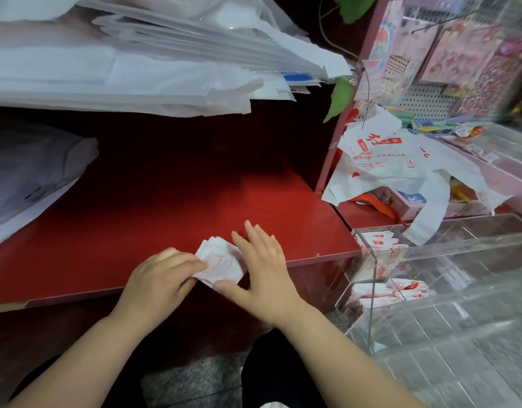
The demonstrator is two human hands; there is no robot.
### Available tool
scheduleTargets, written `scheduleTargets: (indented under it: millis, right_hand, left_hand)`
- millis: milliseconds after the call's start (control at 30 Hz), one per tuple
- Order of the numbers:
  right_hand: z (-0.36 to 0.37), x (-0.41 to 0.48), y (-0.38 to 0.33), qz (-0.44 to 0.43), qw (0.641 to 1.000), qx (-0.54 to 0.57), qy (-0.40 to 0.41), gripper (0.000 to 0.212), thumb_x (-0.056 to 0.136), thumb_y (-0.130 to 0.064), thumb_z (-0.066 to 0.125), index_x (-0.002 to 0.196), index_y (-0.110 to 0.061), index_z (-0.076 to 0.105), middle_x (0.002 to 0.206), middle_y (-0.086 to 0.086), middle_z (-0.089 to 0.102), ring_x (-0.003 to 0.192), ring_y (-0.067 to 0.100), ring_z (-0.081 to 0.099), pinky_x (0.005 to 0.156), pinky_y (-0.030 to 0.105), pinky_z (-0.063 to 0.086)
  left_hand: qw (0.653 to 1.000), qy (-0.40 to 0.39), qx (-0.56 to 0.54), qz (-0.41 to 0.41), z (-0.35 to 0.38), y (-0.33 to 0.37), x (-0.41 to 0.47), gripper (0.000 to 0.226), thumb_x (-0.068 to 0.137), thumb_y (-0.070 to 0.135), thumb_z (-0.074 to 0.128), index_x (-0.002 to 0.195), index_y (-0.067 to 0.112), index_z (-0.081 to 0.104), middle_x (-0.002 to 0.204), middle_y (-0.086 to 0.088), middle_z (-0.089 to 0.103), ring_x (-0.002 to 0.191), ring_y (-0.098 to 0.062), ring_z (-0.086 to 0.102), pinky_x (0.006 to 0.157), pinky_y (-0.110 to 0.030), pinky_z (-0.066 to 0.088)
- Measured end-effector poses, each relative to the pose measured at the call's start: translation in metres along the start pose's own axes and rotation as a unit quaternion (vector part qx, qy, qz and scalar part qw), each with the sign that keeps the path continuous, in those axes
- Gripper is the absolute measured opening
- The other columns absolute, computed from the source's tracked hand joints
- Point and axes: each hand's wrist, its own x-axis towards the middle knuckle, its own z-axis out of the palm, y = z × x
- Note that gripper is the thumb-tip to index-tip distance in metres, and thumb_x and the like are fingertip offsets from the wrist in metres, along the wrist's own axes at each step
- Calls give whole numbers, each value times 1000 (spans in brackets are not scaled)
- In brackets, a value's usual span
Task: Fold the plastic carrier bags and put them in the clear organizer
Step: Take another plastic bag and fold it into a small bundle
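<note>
folded bag pinched by left hand, right hand flat against it

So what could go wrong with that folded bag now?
The bag may spring open if the left hand and right hand let go; plastic folds rarely stay put. It also lies near the shelf edge, so it could slide off. And the loose bags droop over the organizer, which might get in the way.
</note>
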Motion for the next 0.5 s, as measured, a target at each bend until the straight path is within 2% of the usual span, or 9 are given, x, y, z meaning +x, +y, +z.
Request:
scheduleTargets:
  millis: [67,100,167,233,267,300,367,433,500]
  right_hand:
    - [-4,-3,0,-81,991,-102,-18,78,62,-55,69,127,-14,53,146,7,34,138,20,24,111,36,-2]
    - [-3,-5,5,-121,977,-175,4,68,53,-49,77,111,-16,64,130,8,55,125,23,47,108,44,17]
    - [-2,-5,10,-121,957,-260,36,49,41,-43,83,85,-24,71,86,-6,71,85,14,68,91,34,47]
    - [-7,-5,11,-118,955,-259,89,20,56,-40,70,70,-27,69,58,-10,63,56,9,62,76,25,45]
    - [-11,-6,11,-110,957,-249,101,15,65,-36,57,67,-26,68,52,-10,59,48,10,57,66,22,41]
    - [-16,-7,12,-105,960,-237,107,20,67,-29,47,64,-25,66,48,-9,56,43,11,54,55,19,36]
    - [-31,-10,15,-98,965,-223,98,11,56,-20,51,56,-23,62,42,-8,50,35,12,48,45,14,21]
    - [-53,-17,19,-72,976,-195,71,5,55,-15,60,56,-20,61,45,-5,53,37,15,51,43,15,15]
    - [-78,-23,34,7,985,-169,20,12,80,-11,55,79,-12,67,71,6,66,64,23,60,47,26,28]
  left_hand:
    - [1000,2,-8,3,-2,6,4,31,71,23,44,74,12,73,70,6,68,72,-8,45,55,-17,39]
    - [1000,3,-6,6,-2,9,6,30,72,23,44,73,13,73,68,6,67,71,-8,45,56,-18,38]
    - [1000,12,-2,28,-2,17,10,26,72,23,45,74,16,70,66,6,67,70,-8,44,61,-21,36]
    - [998,25,7,50,-1,25,15,25,72,23,46,72,15,69,65,5,67,69,-9,44,62,-23,34]
    - [998,25,15,52,0,31,18,26,73,24,46,69,14,70,63,6,66,69,-10,43,61,-22,33]
    - [998,30,20,54,0,38,23,28,74,25,46,66,14,71,61,7,65,69,-10,43,60,-22,32]
    - [997,45,13,58,-1,52,33,29,74,27,47,64,15,71,57,8,63,68,-12,43,59,-22,32]
    - [998,41,-6,42,0,70,45,29,73,30,47,63,17,71,51,8,58,68,-14,43,58,-23,32]
    - [999,30,-40,8,3,89,62,29,71,36,47,61,21,70,47,10,53,68,-12,44,52,-22,31]
